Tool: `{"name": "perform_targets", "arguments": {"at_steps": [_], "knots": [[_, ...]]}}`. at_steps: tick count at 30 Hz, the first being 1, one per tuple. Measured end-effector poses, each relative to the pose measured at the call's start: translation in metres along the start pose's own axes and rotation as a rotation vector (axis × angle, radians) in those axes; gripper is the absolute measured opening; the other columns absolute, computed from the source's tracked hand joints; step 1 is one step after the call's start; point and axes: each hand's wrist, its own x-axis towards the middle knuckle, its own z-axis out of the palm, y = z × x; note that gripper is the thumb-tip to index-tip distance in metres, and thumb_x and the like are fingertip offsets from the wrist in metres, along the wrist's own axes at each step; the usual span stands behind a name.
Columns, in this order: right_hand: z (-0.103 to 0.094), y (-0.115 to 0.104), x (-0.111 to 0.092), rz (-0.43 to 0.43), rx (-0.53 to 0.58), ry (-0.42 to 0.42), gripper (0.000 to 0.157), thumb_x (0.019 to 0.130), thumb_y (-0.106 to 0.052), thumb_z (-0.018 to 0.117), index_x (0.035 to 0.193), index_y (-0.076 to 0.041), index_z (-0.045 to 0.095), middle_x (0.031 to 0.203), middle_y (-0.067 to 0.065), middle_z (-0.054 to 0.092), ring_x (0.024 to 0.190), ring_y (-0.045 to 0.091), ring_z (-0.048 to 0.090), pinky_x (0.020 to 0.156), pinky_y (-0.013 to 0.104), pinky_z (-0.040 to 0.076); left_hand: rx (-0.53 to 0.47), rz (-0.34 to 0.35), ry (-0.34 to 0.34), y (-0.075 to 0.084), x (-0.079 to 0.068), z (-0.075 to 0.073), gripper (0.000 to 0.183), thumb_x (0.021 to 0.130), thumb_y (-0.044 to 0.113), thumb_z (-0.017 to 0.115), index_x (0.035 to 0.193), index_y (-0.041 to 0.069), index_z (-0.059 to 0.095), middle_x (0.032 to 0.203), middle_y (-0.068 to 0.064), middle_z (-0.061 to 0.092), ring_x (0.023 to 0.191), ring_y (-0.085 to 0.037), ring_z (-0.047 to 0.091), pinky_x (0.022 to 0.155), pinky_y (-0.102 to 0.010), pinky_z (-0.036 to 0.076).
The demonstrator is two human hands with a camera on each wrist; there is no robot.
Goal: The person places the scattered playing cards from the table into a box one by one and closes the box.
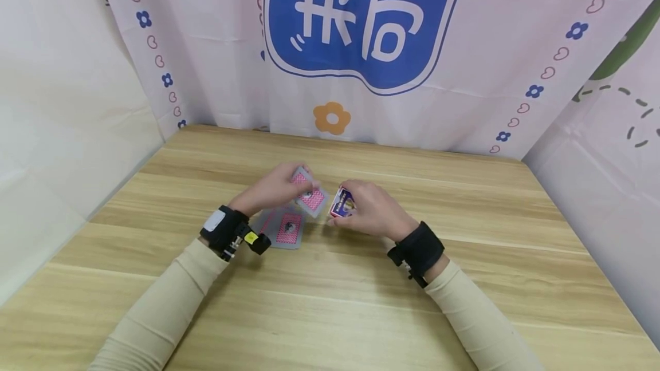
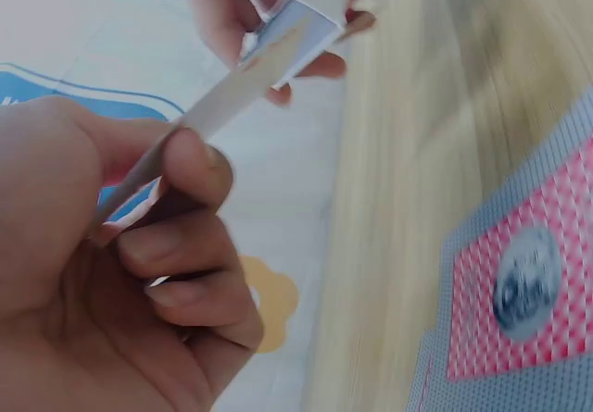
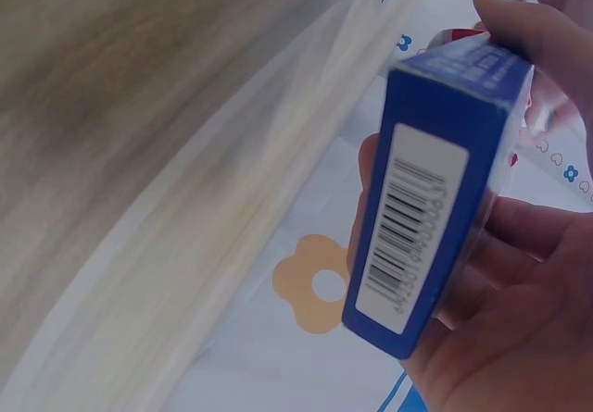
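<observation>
My left hand (image 1: 281, 186) pinches a playing card or thin stack of playing cards (image 1: 312, 199) with a pink patterned back and grey border. How many are in it I cannot tell. Just right of it, my right hand (image 1: 373, 208) grips a blue card box (image 3: 417, 199) with a white barcode label on its end. In the left wrist view the held cards (image 2: 236, 93) reach up to the box's mouth; whether they touch or enter it is unclear. More playing cards (image 1: 289, 229) lie face down and spread on the table below the left hand, partly covered by the wrist.
The wooden table (image 1: 330, 302) reaches back to a pale printed curtain (image 1: 222, 73) with a blue emblem and an orange flower (image 1: 332, 118). White cloth walls (image 1: 62, 102) stand on both sides. Black straps with small cameras (image 1: 420, 251) sit on both wrists.
</observation>
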Motion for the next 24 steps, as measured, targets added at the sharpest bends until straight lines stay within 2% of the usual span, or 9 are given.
{"name": "perform_targets", "arguments": {"at_steps": [4,12,18,21,24], "knots": [[-0.0005,-0.0004,0.0001,-0.004,-0.003,0.001,0.059,0.083,-0.044,0.089,0.120,-0.005,0.065,0.092,0.000,0.068,0.076,0.010,0.062,0.064,0.023,0.052,-0.045,-0.012,0.034,0.0043,0.0001,0.0001,0.025,0.105,0.036,0.064,0.110,0.012,0.061,0.093,-0.004,0.071,0.083,-0.018,0.066,0.074,-0.031,0.052],[-0.0004,-0.0014,0.0006,-0.025,0.024,-0.023,0.057,0.082,-0.044,0.090,0.117,-0.007,0.065,0.093,0.000,0.069,0.076,0.009,0.062,0.063,0.022,0.052,-0.076,-0.017,0.004,0.0065,0.0006,0.0050,0.022,0.105,0.033,0.064,0.111,0.012,0.061,0.095,-0.005,0.072,0.082,-0.018,0.067,0.078,-0.039,0.055],[0.0004,-0.0008,0.0007,-0.016,0.042,-0.027,0.054,0.083,-0.042,0.089,0.117,-0.008,0.065,0.093,0.000,0.069,0.076,0.010,0.062,0.063,0.023,0.053,-0.076,-0.015,0.013,0.0077,-0.0001,0.0053,0.023,0.105,0.035,0.064,0.111,0.013,0.061,0.095,-0.005,0.073,0.083,-0.019,0.068,0.080,-0.041,0.056],[0.0007,-0.0007,0.0009,-0.020,0.040,-0.030,0.055,0.083,-0.043,0.089,0.119,-0.008,0.065,0.095,0.000,0.069,0.077,0.010,0.063,0.065,0.023,0.053,-0.072,-0.010,0.005,0.0078,-0.0002,0.0055,0.023,0.104,0.035,0.065,0.111,0.012,0.061,0.095,-0.005,0.073,0.082,-0.019,0.069,0.078,-0.040,0.056],[0.0012,-0.0021,0.0009,-0.031,0.032,-0.042,0.057,0.083,-0.044,0.089,0.121,-0.008,0.065,0.098,0.000,0.070,0.080,0.010,0.063,0.068,0.023,0.054,-0.058,-0.007,0.003,0.0067,0.0003,0.0081,0.024,0.105,0.035,0.064,0.112,0.013,0.061,0.093,-0.005,0.072,0.080,-0.018,0.067,0.073,-0.035,0.055]]}}
